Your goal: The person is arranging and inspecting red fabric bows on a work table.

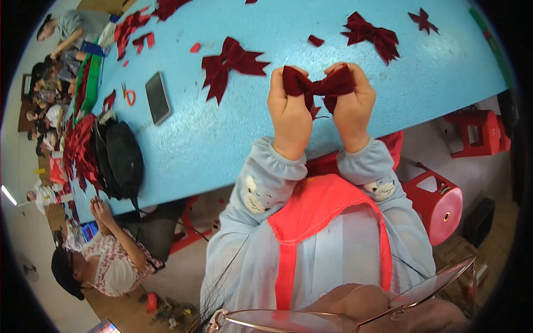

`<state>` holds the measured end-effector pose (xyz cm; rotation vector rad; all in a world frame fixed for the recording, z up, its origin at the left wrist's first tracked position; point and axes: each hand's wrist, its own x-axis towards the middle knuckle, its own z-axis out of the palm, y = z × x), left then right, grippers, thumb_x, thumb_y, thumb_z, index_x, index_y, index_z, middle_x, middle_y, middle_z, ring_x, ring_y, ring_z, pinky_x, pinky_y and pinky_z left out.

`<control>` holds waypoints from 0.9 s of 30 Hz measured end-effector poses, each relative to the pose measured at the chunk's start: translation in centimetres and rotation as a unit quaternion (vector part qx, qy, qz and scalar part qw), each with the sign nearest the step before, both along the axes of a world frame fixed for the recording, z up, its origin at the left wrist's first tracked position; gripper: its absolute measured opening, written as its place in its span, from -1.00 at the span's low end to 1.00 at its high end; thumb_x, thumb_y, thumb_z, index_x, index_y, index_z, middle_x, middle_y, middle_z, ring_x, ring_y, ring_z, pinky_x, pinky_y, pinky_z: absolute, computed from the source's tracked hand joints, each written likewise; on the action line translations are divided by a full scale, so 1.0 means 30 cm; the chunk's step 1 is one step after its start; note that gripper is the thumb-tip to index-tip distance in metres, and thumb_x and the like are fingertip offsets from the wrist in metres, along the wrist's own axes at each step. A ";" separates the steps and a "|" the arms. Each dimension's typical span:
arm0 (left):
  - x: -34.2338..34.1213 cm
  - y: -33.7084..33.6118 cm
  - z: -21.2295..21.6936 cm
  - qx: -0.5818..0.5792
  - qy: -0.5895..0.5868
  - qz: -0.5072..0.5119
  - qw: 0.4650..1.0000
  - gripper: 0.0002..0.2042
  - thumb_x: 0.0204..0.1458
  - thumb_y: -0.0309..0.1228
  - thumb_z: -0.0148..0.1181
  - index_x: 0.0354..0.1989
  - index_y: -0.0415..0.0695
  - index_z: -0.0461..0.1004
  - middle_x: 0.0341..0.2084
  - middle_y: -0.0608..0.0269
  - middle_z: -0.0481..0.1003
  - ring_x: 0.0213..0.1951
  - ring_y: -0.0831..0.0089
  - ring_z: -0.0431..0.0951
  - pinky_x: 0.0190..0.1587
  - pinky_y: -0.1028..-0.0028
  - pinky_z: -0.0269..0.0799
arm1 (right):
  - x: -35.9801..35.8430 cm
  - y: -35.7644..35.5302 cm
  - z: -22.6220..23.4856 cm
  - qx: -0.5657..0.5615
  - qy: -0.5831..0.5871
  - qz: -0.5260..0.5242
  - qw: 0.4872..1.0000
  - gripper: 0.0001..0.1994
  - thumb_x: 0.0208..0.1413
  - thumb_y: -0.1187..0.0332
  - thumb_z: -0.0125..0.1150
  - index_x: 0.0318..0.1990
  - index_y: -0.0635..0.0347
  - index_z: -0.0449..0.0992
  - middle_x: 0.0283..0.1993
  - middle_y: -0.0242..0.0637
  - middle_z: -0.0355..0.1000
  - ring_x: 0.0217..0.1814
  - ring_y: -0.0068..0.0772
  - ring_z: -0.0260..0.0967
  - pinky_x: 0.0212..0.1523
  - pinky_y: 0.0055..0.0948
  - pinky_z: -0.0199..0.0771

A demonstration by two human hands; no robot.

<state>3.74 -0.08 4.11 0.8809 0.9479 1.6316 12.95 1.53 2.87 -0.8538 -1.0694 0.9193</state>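
Observation:
A dark red velvet bow [318, 86] is held up between my two hands, just above the blue table's near edge. My left hand [291, 114] is closed on the bow's left loop, and my right hand [354, 105] grips the right loop. The knot sits in the middle, with the tails hanging below it between my palms. Beyond my left hand lies another dark red bow [230, 64], flat on the table. A similar bow [372, 36] rests past my right hand, with a smaller one [423, 21] farther right.
On the blue table [200, 150] lie a dark phone [158, 98], orange-handled scissors [129, 97], a black bag [119, 152] and a heap of red ribbon pieces [81, 147]. A person [116, 258] sits at the left. Red stools [433, 202] stand at the right.

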 end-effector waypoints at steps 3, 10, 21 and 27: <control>0.048 -0.001 0.025 -0.007 -0.066 -0.013 0.998 -0.90 0.17 -0.39 -0.14 -0.36 -0.11 0.26 -0.69 0.44 0.25 -0.72 0.74 0.14 -0.73 0.67 0.01 | -0.014 -0.002 0.010 0.031 0.069 -0.074 0.994 -0.84 0.17 0.38 0.00 -0.34 0.29 0.44 -0.51 -0.50 0.32 -0.60 -0.82 0.09 -0.64 -0.74 0.07; 0.061 0.000 0.059 -0.039 -0.127 -0.029 0.991 -0.88 0.14 -0.37 -0.08 -0.42 -0.06 0.22 -0.74 0.43 0.17 -0.77 0.67 0.12 -0.74 0.62 -0.05 | 0.043 -0.020 0.069 0.007 0.069 -0.043 0.997 -0.86 0.16 0.42 0.00 -0.35 0.30 0.45 -0.45 -0.48 0.35 -0.53 -0.79 0.15 -0.60 -0.73 0.16; 0.052 -0.005 0.069 -0.049 -0.238 -0.077 0.967 -0.93 0.12 -0.43 -0.11 -0.40 -0.07 0.24 -0.75 0.39 0.15 -0.77 0.61 0.07 -0.72 0.56 -0.05 | 0.019 -0.011 0.037 0.016 0.078 -0.061 0.995 -0.88 0.11 0.50 -0.01 -0.31 0.31 0.47 -0.39 -0.43 0.40 -0.46 -0.71 0.27 -0.48 -0.69 0.32; 0.029 -0.001 0.030 -0.055 -0.240 -0.059 0.967 -0.98 0.07 -0.48 -0.12 -0.39 -0.07 0.22 -0.74 0.39 0.19 -0.79 0.62 0.09 -0.74 0.57 -0.05 | 0.052 0.005 0.035 0.165 -0.258 -0.196 0.932 -0.84 0.00 0.62 -0.05 -0.29 0.32 0.48 -0.42 -0.35 0.44 -0.42 -0.64 0.34 -0.40 -0.62 0.38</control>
